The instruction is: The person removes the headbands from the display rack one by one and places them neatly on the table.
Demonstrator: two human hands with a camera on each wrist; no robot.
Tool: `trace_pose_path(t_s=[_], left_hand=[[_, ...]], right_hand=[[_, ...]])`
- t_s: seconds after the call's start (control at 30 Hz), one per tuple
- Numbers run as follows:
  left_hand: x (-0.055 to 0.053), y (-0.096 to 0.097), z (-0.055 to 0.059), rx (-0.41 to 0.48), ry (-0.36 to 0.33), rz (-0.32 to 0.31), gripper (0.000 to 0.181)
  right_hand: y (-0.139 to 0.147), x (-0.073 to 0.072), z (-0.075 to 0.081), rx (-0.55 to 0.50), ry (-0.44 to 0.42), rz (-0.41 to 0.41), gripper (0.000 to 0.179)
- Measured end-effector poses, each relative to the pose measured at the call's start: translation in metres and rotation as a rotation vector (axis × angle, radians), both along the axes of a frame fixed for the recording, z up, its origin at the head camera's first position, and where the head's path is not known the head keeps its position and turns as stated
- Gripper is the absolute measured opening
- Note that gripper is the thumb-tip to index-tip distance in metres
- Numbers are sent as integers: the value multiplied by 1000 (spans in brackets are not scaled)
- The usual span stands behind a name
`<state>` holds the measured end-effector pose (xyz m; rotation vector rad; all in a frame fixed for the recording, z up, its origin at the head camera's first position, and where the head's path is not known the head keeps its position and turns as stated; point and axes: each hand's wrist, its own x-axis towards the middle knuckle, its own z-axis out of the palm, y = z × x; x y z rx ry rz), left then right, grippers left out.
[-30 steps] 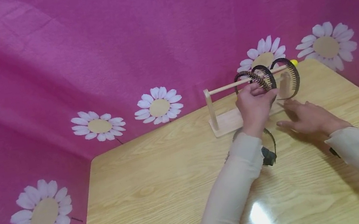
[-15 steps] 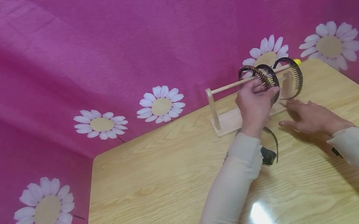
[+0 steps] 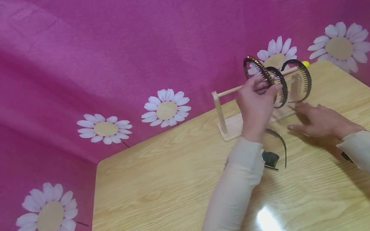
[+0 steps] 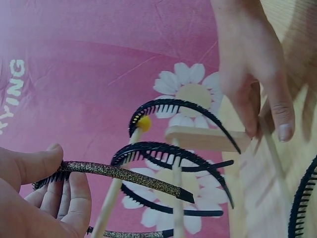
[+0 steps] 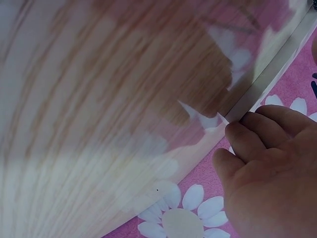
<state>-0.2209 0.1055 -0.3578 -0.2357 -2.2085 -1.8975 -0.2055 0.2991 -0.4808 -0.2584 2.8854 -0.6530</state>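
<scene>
My left hand pinches a gold-glitter toothed headband between thumb and fingers. In the head view this headband is tilted, its arch above the rod of a wooden rack. Two black toothed headbands hang over the rod: one right beside my left fingers, another near the rod's yellow end knob. My right hand lies palm down, fingers extended, fingertips at the edge of the rack's base; the right wrist view shows them against that edge.
Another black toothed headband lies on the wooden table near my left forearm, beside a dark blocky piece. A pink cloth with white flowers rises behind and to the left of the table.
My left hand has shifted slightly up and left, raising the glitter headband's arch above the rod and apart from the neighbouring black one. My right hand stays in place at the base.
</scene>
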Motion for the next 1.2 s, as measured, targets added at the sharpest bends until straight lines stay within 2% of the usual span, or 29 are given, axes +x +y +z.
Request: trace_pose_path(t_s=[0.33,0.57,0.8,0.97,1.03,1.2], left_hand=[[6,-14,20,40,13,-18,34],[10,-19,35,34,62,-43,30],[13,-31,45,152,136,-74,31],[31,-46,62,169,141,-64,29],[38,-52,69,189,144,-80,29],[40,-63,74,290,160,-149,32]], right_hand=[[0,4,-4,-20,33,16,88],[0,3,-4,-20,27,19,89],[0,1,2,-19,74,37,86],[-2,2,1,-9,71,45,86],[-2,3,1,-11,74,43,86],[-1,4,0,-16,92,44,85]])
